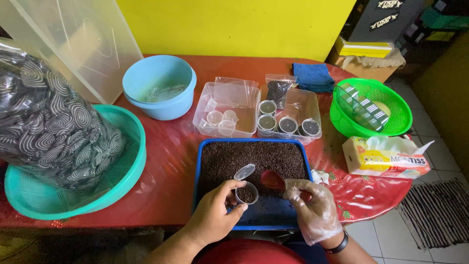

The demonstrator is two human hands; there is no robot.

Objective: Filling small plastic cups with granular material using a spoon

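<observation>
Over the blue tray [197,182], near its front edge, our left hand [215,215] pinches a small clear cup [247,193] between thumb and fingers; the cup's hinged lid stands open and dark granules fill its lower part. Our right hand [312,208], in a thin clear glove, is closed round the handle of a red scoop [272,179], whose bowl sits just right of the cup, above the granules [254,159] spread across the tray. Behind the tray: two clear tubs, the left one [202,115] with empty cups, the right one [315,110] with filled cups and a small bag of granules. Left of the tray: a teal basket [129,168] bearing a large bag of patterned pieces [49,122], and behind that a light blue bowl [161,85]. Right of the tray: a green basket [395,105] and a tissue pack [386,161]. Risks, as we judge them: the cup is light and held only at its side, so a nudge from the scoop could tip it; an overfull scoop could drop granules past the narrow rim; the loose glove could slip on the handle.
</observation>
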